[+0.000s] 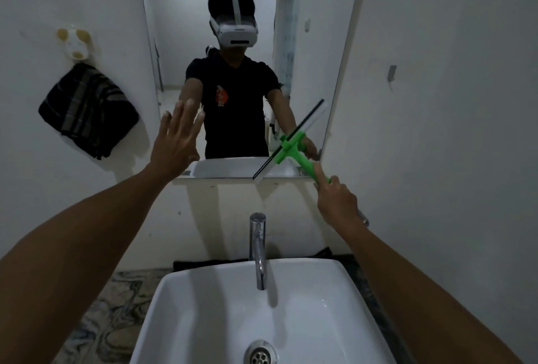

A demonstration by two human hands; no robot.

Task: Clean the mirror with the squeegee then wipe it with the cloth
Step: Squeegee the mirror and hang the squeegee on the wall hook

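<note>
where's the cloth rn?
The dark plaid cloth hangs on the wall left of the mirror, under a white hook holder, beside the open left hand. The right hand holds the squeegee.

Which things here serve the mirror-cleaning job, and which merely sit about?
For the job: mirror, green squeegee held in the right hand, dark cloth hanging on the wall.
Just there: tap, sink, wall hook.

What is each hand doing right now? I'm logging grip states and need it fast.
Left hand: open, fingers spread, flat at the mirror, holding nothing.
Right hand: closed on the green squeegee handle.
</note>
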